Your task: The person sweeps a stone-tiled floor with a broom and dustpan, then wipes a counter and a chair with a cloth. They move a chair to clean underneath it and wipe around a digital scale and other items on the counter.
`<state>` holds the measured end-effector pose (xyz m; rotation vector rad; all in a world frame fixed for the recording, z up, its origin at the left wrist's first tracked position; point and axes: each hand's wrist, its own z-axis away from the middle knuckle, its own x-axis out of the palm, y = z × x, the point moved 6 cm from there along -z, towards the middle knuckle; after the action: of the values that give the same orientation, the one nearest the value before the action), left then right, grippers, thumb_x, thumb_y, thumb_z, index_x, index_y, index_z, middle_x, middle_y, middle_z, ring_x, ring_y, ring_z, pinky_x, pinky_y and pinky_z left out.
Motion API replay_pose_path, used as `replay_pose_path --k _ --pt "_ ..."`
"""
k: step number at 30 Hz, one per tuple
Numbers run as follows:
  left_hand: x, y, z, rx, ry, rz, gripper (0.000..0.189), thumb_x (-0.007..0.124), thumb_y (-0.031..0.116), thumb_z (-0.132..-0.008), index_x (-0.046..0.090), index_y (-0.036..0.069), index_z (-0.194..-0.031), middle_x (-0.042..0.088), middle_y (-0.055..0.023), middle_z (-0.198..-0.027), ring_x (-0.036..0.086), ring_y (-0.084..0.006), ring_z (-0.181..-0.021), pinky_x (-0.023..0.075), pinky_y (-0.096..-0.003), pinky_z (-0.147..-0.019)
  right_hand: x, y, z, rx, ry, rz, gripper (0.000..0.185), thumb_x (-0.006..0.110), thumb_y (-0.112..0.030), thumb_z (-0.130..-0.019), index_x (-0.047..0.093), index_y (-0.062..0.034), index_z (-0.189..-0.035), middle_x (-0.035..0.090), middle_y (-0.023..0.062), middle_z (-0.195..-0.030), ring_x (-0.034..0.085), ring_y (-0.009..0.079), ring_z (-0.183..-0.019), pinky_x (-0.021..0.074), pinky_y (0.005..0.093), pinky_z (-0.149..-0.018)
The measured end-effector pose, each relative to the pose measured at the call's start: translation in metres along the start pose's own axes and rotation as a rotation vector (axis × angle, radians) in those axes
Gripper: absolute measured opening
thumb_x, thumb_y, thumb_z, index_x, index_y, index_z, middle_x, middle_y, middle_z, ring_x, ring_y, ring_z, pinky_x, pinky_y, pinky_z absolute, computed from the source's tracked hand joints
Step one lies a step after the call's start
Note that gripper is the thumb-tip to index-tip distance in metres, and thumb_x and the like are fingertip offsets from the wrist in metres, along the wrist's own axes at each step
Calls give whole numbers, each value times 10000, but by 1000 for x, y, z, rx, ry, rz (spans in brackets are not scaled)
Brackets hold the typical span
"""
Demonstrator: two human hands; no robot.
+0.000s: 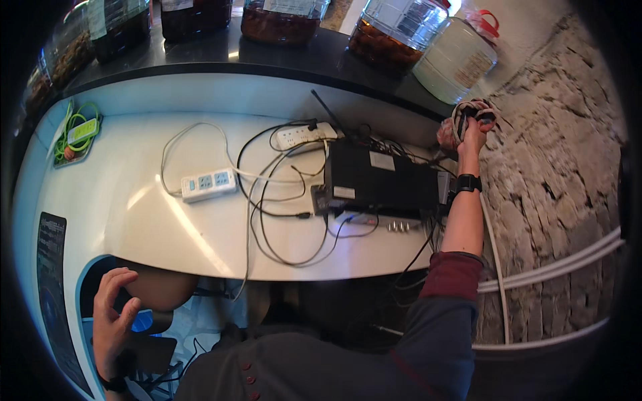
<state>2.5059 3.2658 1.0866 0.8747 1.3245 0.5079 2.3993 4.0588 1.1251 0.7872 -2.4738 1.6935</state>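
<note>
My right hand [473,134] is stretched out to the far right, closed around a tangled bundle [462,120] of pale, reddish and black strands. Whether the bundle is cord or cloth, I cannot tell. It is beside the stone-patterned wall, just below a large glass jar of pale liquid [446,67]. A black electronics box [383,175] lies on the white desk to the left of that forearm. My left hand [113,306] hangs at the lower left near the curved desk edge, its fingers apart and holding nothing.
On the desk [140,230] lie a white power strip [209,185], a second strip [306,136] and looped black cables [261,215]. A tray with a green cord [75,135] sits far left. Jars of dark contents [286,22] line the raised black shelf [200,52]. White pipes [556,265] cross the wall.
</note>
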Motion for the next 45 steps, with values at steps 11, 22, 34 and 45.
replay_pose_path --k 11,22,34,45 --pt "30 50 -95 -115 -145 -94 492 685 432 -819 608 10 -1062 590 -138 -1060 563 -280 -1021 432 -348 -905 133 59 -37 -426 -617 1271 387 615 -366 -731 698 -109 -1008 684 192 -926 651 386 -894 501 447 -814" --pt "69 100 -149 10 -266 -18 553 697 464 -804 613 -21 -1058 599 -158 -1060 566 -300 -1040 441 -364 -921 280 11 145 -489 -1136 1223 435 636 -367 -711 695 -47 -1000 677 228 -949 666 369 -885 514 434 -796" --pt "97 122 -175 126 -356 -76 508 687 436 -819 622 4 -1077 610 -174 -1080 574 -335 -1050 446 -393 -931 313 22 169 -617 -1212 1153 363 581 -350 -777 678 -137 -1054 674 162 -1031 647 333 -968 509 439 -832" --pt "73 122 -249 93 -330 144 517 685 444 -836 626 18 -1123 647 -129 -1061 591 -249 -1056 438 -379 -970 210 10 73 -294 -1301 973 332 659 -237 -769 670 -129 -1082 683 130 -941 650 256 -884 484 361 -830"
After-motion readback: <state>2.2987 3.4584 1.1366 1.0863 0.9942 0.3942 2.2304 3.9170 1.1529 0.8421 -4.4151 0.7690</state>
